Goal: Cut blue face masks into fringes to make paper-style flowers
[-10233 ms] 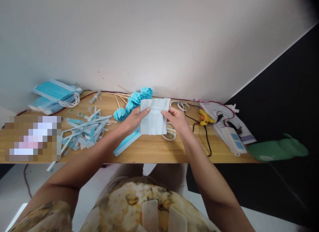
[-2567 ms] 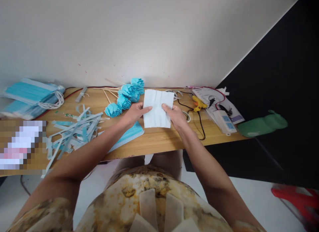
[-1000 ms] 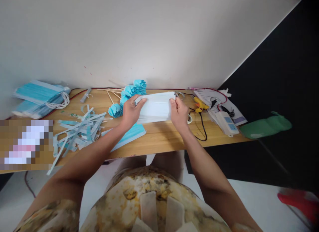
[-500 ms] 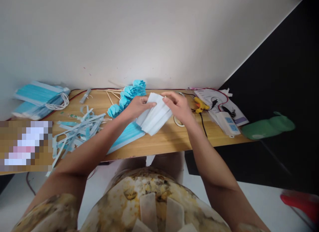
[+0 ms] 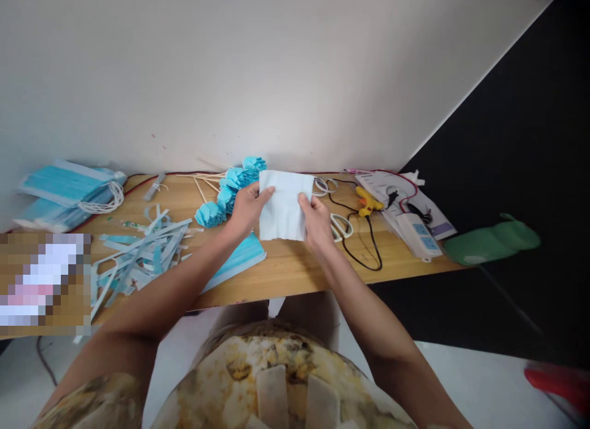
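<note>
A pale, nearly square face mask sheet (image 5: 284, 209) is held up over the table, its white side facing me. My left hand (image 5: 251, 209) pinches its left edge with the thumb in front. At the right edge, my right hand (image 5: 316, 219) grips it the same way. Below my left wrist a blue face mask (image 5: 239, 260) lies flat on the wood. Several blue flowers (image 5: 230, 186) made of folded material, on thin wooden sticks, lie behind my left hand. White-handled scissors (image 5: 342, 226) rest just right of my right hand.
Cut strips (image 5: 138, 257) are heaped on the left of the table (image 5: 295, 272). Stacked masks (image 5: 69, 186) with white elastic loops lie behind them. A yellow glue gun (image 5: 367, 201), its cable, a power strip (image 5: 419, 235) and a green bottle (image 5: 493, 240) are on the right.
The mask sheet was slanted with its folds showing; now it is spread wider and held upright. My right hand has moved left and down, uncovering the scissors.
</note>
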Motion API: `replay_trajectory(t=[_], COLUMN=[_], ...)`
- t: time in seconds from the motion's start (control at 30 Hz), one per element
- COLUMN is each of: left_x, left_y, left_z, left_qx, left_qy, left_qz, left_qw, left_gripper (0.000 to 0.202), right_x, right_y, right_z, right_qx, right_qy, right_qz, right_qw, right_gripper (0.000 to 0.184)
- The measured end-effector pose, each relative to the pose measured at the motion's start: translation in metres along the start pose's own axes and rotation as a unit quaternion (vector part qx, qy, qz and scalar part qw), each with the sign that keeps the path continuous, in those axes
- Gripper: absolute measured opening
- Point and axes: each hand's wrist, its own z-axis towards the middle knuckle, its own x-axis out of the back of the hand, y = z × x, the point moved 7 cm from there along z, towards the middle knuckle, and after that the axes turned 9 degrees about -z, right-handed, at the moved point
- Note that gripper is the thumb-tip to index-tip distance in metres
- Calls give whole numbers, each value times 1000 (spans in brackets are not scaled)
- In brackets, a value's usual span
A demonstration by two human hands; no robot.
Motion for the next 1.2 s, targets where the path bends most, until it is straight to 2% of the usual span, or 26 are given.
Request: replay_trajectory(t=[0.07,0.13,0.23,0.43,0.57,0.63,0.7,0.83,0.93,1.0,1.1,1.2], left_x=[5,7,4,-1,-9,-9,-6,-1,1,2,0,-3], left_y=[0,0,-2,0,-9,-17,-20,-19,-15,-9,3,14], left_z=[2,3,3,-3,-7,-8,-7,-3,-3,-4,-7,-9], left_qx=[-46,-69,-58,-5,79,123,129,110,98,86,54,-3], left_qy=[31,47,30,-1,-54,-68,-64,-62,-84,-119,-184,-198], left_qz=[44,57,11,-55,-68,-60,-51,-50,-53,-37,37,106], left_qw=[998,995,998,998,993,988,988,991,990,988,981,974], left_gripper=[35,32,34,41,50,52,51,46,39,29,15,13], right_x=[11,17,21,23,24,25,27,26,30,36,41,36], right_y=[-16,-29,-36,-31,-25,-21,-15,-5,-2,-2,-1,2], right_z=[-3,-6,-7,-1,6,11,15,20,20,21,21,19], right_qx=[82,139,163,151,146,137,117,46,17,15,2,-34], right_qy=[88,123,118,83,75,60,29,-103,-181,-192,-194,-209], right_qz=[-86,-149,-177,-164,-148,-136,-112,-42,-34,-42,-28,23], right_qw=[989,971,963,971,975,979,986,993,983,980,981,977], right_gripper=[40,43,41,43,42,43,42,29,32,24,17,35])
